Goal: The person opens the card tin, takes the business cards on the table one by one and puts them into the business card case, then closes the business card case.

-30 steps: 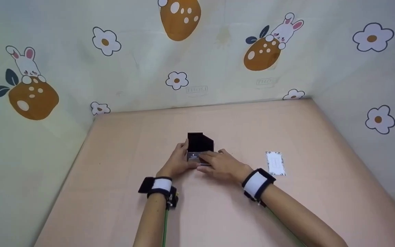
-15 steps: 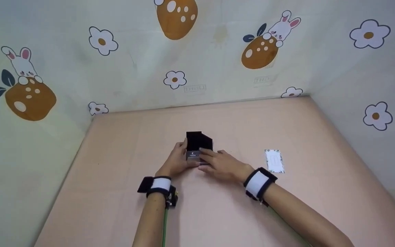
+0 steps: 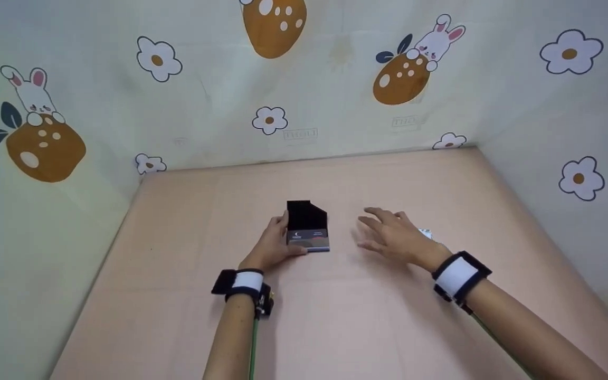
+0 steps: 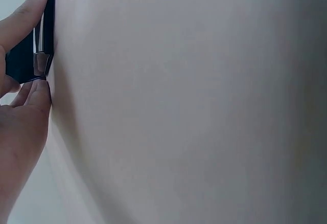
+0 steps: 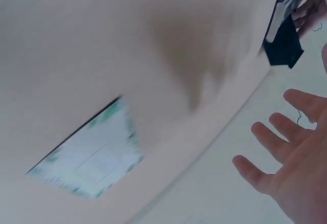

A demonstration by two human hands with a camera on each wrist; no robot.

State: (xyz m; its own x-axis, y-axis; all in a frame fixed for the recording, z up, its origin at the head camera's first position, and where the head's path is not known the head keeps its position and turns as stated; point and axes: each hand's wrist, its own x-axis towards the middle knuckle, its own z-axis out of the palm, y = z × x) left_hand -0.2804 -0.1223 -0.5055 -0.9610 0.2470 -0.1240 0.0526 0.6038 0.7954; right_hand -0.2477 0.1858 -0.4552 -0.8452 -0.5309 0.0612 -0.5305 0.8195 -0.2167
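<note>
A small black card case stands with its lid raised on the table, a dark printed card showing in its lower part. My left hand holds the case by its left side, thumb along the front edge and fingers behind. In the left wrist view the case is cut off by the frame. My right hand is raised over the table, fingers spread and holding nothing. Beneath it lies a white card with a leafy green border, mostly covered by the hand in the head view.
The table has a pale pink cover. Around it hangs a light wall cloth printed with rabbits, fruit and flowers. Each wrist wears a dark strap, such as the right strap, with a green cable running back along the arm.
My right hand has left the card case and moved right, over the white card, uncovering the case's right side. My left hand stays on the case.
</note>
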